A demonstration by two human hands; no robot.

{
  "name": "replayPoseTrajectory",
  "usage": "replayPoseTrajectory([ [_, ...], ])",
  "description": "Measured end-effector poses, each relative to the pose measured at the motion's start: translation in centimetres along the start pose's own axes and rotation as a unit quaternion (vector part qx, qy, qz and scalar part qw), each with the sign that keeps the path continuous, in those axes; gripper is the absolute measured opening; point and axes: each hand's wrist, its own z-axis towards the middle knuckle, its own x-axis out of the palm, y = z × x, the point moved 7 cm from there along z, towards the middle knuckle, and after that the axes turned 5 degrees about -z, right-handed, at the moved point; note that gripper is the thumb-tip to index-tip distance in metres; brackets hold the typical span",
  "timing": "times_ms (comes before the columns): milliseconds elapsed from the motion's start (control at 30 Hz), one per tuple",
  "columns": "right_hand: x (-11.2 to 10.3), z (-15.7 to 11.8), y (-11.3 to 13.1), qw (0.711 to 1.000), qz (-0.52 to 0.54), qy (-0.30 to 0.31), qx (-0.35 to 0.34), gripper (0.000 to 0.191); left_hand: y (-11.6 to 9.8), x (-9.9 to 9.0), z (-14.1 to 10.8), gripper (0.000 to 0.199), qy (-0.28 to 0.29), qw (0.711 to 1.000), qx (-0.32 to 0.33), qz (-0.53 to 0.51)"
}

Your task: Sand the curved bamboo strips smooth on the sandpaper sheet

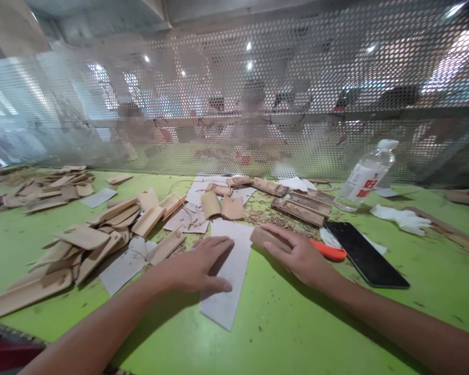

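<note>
My left hand (199, 263) lies over the left edge of a pale paper strip (229, 307), thumb and fingers spread, holding nothing. Just right of the strip, my right hand (297, 255) has its fingers wrapped over a curved bamboo piece (269, 239), close to the table. Directly beyond the strip lie two short curved bamboo pieces, one (211, 205) beside the other (233, 208). An orange object (328, 250), partly covered by my right hand, rests behind it. Near my left hand another bamboo piece (167, 247) lies on a sheet of paper (125, 265).
Piles of split bamboo (89, 237) cover the left side of the green table (293, 333). A phone (365, 255), a plastic bottle (365, 177) and a white glove (402, 219) lie or stand at right. A perforated metal screen (219, 135) bounds the back, with people behind it.
</note>
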Motion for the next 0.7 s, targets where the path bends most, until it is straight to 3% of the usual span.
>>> replayPoseTrajectory([
  [100, 0.0, 0.0, 0.0, 1.0, -0.004, 0.004, -0.003, 0.052, -0.4, -0.3, -0.4, 0.1, -0.003, 1.0, 0.019, 0.002],
  [267, 0.8, -0.2, 0.0, 0.999, -0.013, 0.043, -0.01, 0.052, -0.9, -0.9, 0.0, 0.072, -0.075, 0.997, 0.007, -0.004],
  [467, 0.4, 0.0, 0.0, 1.0, -0.014, 0.02, -0.015, 0.049, 0.1, -0.6, 0.6, 0.079, -0.115, 0.993, 0.001, 0.016],
  [600, 0.3, 0.2, -0.3, 1.0, -0.013, 0.002, -0.01, 0.052, 1.5, -2.3, 1.0, 0.045, -0.185, 0.982, -0.003, 0.027],
  [700, 0.6, -0.1, -0.2, 1.0, -0.014, 0.003, -0.02, 0.051, 2.3, -3.6, 1.1, 0.039, -0.217, 0.976, -0.011, 0.037],
])
